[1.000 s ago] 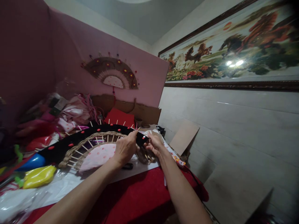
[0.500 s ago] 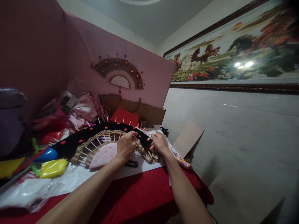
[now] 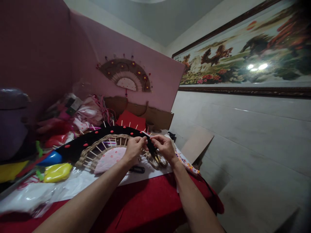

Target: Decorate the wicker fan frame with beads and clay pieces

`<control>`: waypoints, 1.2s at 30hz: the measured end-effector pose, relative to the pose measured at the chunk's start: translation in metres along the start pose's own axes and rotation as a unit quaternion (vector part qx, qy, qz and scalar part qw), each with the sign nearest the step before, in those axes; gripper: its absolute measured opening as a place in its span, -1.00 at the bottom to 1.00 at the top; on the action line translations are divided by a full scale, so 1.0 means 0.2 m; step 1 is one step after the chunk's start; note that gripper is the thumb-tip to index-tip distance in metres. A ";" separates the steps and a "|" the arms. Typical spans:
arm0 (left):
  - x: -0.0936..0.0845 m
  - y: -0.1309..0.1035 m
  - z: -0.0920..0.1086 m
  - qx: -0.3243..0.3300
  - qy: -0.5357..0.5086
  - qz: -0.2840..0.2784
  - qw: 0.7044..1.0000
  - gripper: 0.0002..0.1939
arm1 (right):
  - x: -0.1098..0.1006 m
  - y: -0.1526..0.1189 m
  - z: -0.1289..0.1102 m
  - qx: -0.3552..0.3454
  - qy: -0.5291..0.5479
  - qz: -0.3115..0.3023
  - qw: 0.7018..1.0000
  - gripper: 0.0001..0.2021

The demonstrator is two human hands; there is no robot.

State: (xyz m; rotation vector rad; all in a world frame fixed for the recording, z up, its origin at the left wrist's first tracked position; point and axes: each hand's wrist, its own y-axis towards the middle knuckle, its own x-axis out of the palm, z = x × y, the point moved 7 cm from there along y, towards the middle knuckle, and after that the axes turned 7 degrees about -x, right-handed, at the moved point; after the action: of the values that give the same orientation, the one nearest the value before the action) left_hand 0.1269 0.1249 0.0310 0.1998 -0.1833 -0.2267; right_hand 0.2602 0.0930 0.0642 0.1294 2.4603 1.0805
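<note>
A half-round fan (image 3: pixel 109 159) lies on the white sheet, with a pale pink centre, woven twine rows and light sticks. Its black outer band (image 3: pixel 119 129) carries several red dots. My left hand (image 3: pixel 136 148) is closed in a pinch over the right part of the fan. Facing it, my right hand (image 3: pixel 164 148) pinches too, over the band's right end. The two sets of fingertips are close together. Whatever they hold is too small to make out. Beneath my right hand rest gold-coloured scissors handles (image 3: pixel 157 159), partly covered.
Yellow clay (image 3: pixel 57 172) and blue clay (image 3: pixel 52 158) lie at left beside clear plastic bags (image 3: pixel 26 197). A red cloth (image 3: pixel 145 202) covers the table's front. Behind stand cardboard (image 3: pixel 159 116) and a pink board (image 3: pixel 165 74) bearing another fan (image 3: pixel 126 75). A dark-handled tool (image 3: pixel 138 169) lies near the fan.
My hands have come closer together, fingertips nearly meeting. The right hand has moved up and left from the band's end, and the left has shifted slightly right. The view has shifted a little.
</note>
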 end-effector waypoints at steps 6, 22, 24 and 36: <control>0.03 -0.02 0.00 -0.010 -0.009 -0.024 1.000 -0.55 | 0.05 -0.02 -0.05 -0.029 0.030 -0.030 0.999 -0.85; 0.09 -0.07 -0.03 -0.140 -0.149 -0.097 0.974 -0.60 | 0.04 -0.01 -0.08 -0.061 0.053 0.004 0.997 -0.85; 0.10 -0.07 -0.03 -0.156 -0.176 -0.102 0.967 -0.68 | 0.03 -0.02 -0.10 -0.061 0.037 0.003 0.997 -0.86; 0.09 -0.09 0.01 -0.124 -0.187 -0.078 0.971 -0.87 | 0.08 -0.03 -0.19 -0.133 -0.074 -0.056 0.987 -0.84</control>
State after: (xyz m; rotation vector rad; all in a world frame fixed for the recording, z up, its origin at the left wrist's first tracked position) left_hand 0.1396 0.1037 0.0319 -0.0816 -0.5124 -0.4417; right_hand 0.2297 0.0667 0.0771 -0.0106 2.1442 1.2878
